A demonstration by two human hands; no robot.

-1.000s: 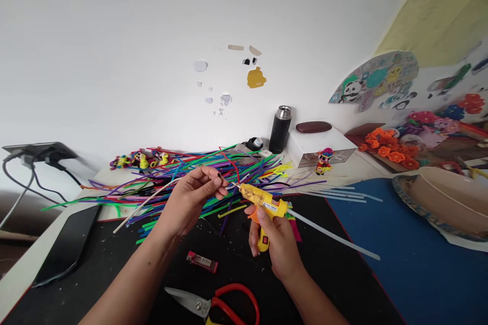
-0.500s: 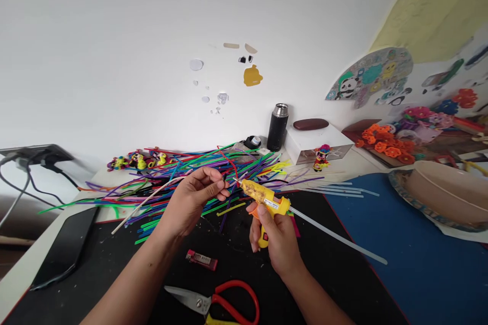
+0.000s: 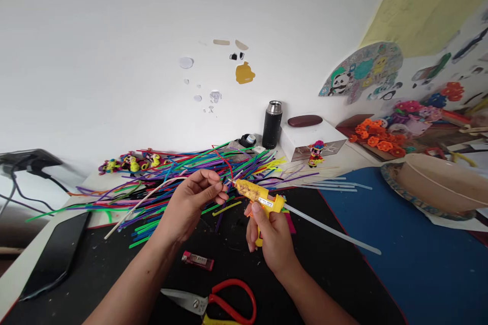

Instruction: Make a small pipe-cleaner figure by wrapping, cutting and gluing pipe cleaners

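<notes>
In the head view, my right hand (image 3: pixel 275 238) is wrapped round a yellow hot glue gun (image 3: pixel 249 190), its nozzle pointing left. A long translucent glue stick (image 3: pixel 335 229) sticks out of the gun's back end. My left hand (image 3: pixel 196 200) pinches thumb and fingers together just left of the nozzle. Something small and dark shows at these fingertips, too small to name. Many coloured pipe cleaners (image 3: pixel 152 228) lie piled behind and beside the left hand. A cream pipe cleaner (image 3: pixel 137 205) runs down-left from near that hand; whether it is held is unclear.
Red-handled scissors (image 3: pixel 232 304) and a pink lighter (image 3: pixel 198 260) lie in front on the black mat. A phone (image 3: pixel 57 254) rests at left. Behind stand a black flask (image 3: pixel 272 126), a white box (image 3: pixel 299 137) and a small figure (image 3: pixel 316 154). A basin (image 3: pixel 442 182) is at right.
The view has turned slightly, so everything sits a little further left. Both hands keep nearly the same pose, with the glue gun's nozzle still close to the left fingertips.
</notes>
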